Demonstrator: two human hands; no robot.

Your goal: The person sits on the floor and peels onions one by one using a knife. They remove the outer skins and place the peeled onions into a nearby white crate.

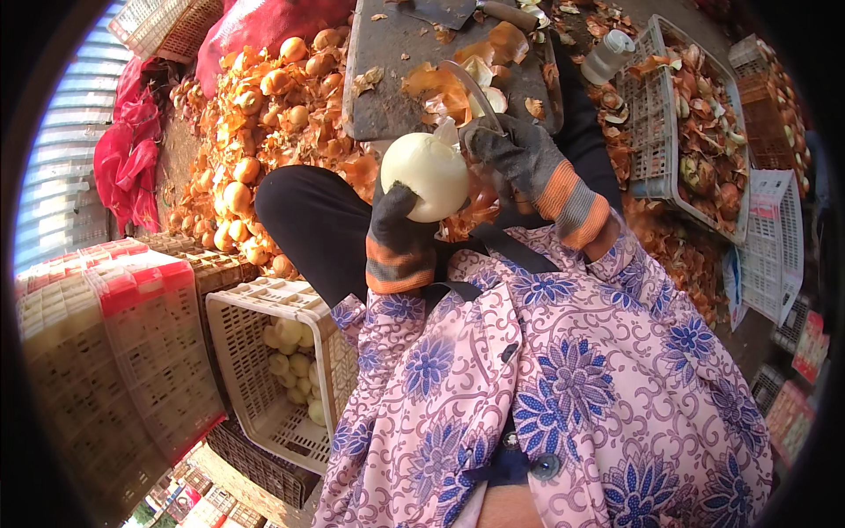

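My left hand (398, 237), in a dark work glove with an orange and grey cuff, grips a large peeled onion (426, 177) from below, thumb over its near side. My right hand (515, 155), gloved alike, is closed around a knife with a curved metal blade (472, 89); the handle is mostly hidden in the glove. The right fingers are close to the onion's right side; whether they touch it is unclear. A scrap of skin stands up at the onion's top. Beyond both hands lies a worn board (389, 79) strewn with dry onion skins (432, 82).
Unpeeled onions (237, 197) lie among skins at the left. Peeled onions (290, 363) sit in a white plastic crate (270, 297) at the lower left. A grey crate (676, 158) of skins, a plastic bottle (607, 56) and a cleaver (439, 10) are farther out.
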